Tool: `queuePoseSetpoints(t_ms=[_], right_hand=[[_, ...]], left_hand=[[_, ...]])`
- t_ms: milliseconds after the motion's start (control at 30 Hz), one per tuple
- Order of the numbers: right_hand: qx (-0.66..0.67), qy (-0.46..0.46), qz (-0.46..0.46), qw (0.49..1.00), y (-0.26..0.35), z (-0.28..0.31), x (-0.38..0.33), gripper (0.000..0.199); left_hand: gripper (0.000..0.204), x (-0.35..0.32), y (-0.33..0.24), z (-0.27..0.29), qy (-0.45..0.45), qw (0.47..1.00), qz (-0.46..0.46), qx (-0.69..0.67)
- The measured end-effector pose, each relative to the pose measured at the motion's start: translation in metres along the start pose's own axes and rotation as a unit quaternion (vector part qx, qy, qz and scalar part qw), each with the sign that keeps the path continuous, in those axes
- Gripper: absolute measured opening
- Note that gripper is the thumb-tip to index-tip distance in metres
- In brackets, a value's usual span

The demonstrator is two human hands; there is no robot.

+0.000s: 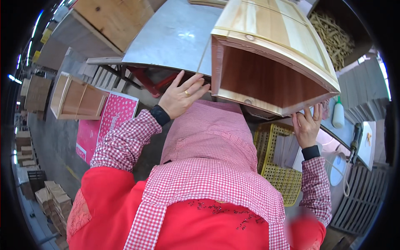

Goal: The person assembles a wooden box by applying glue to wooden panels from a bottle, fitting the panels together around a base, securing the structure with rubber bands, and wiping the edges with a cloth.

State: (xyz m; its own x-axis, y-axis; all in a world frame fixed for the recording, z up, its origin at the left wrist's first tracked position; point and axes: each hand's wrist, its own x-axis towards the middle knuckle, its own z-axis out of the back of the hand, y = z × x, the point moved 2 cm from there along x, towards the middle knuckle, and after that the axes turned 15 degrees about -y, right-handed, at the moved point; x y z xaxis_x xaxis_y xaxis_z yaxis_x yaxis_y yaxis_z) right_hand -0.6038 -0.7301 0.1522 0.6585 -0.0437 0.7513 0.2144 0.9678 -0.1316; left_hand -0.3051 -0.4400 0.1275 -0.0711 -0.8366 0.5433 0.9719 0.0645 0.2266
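Note:
A wooden box [273, 50] of pale boards lies on the work table with its open end facing me. A thin band runs along its top. My left hand [181, 98], with a ring on one finger, is beside the box's left edge, its fingers stretched out and apart. A thin cord [203, 56] slants from the box's left edge down to these fingertips; whether they pinch it I cannot tell. At the box's lower right corner, the fingers of my right hand [307, 125] are bent up against the rim. The thumb of my left hand is hidden.
The grey table [171, 37] extends behind the box. A smaller wooden box [79, 98] stands at left on a pink patterned carton [106, 125]. Below right are a yellow basket [287, 183] and a white bottle [338, 114]. A dark bin of wooden pieces [331, 37] stands far right.

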Motion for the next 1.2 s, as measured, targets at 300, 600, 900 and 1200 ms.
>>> queuePoseSetpoints(t_ms=[300, 600, 900, 1200], right_hand=[[0.127, -0.111, -0.168, 0.971, 0.006, 0.057, 0.043, 0.028], [0.257, 0.058, -0.385, 0.885, -0.111, -0.005, 0.194, 0.05], [0.194, 0.049, -0.305, 0.931, -0.114, -0.064, 0.248, 0.057], [0.216, 0.224, -0.493, 0.813, -0.14, -0.082, 0.266, 0.062]], left_hand=[[0.045, 0.0, 0.017, 0.056, -0.071, 0.97, 0.116, -0.203], [0.054, 0.183, 0.148, -0.001, 0.005, 0.47, 0.612, -0.636], [0.042, 0.278, 0.154, -0.079, 0.059, 0.745, 0.439, -0.499], [0.051, 0.304, 0.172, -0.094, 0.123, 0.833, 0.414, -0.345]])
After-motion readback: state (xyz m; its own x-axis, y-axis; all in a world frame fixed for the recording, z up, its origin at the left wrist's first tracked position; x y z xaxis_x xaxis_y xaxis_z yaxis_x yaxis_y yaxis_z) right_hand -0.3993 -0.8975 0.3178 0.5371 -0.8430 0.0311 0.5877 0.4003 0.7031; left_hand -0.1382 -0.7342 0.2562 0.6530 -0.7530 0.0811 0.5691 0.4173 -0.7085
